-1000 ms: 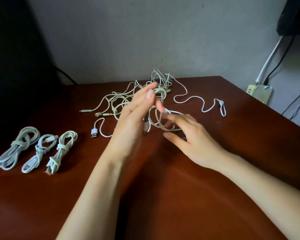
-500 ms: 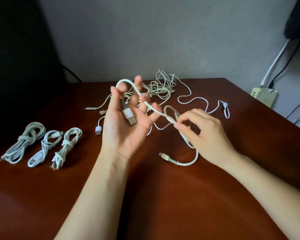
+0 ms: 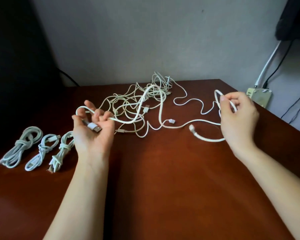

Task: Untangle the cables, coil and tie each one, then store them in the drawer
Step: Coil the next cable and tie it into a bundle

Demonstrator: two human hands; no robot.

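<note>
Spanning both hands, the white cable [image 3: 204,120] crosses the tangle [image 3: 128,101] beyond them; left hand [image 3: 92,135] curls round it, USB plug [image 3: 94,127] in palm; right hand [image 3: 237,116] pinches a loop; pulling wider may snag strands and tighten knots.

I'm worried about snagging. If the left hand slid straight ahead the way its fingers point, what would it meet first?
Likely the left edge of the loose cable tangle lying just beyond the left hand, though depth is hard to judge.
</note>
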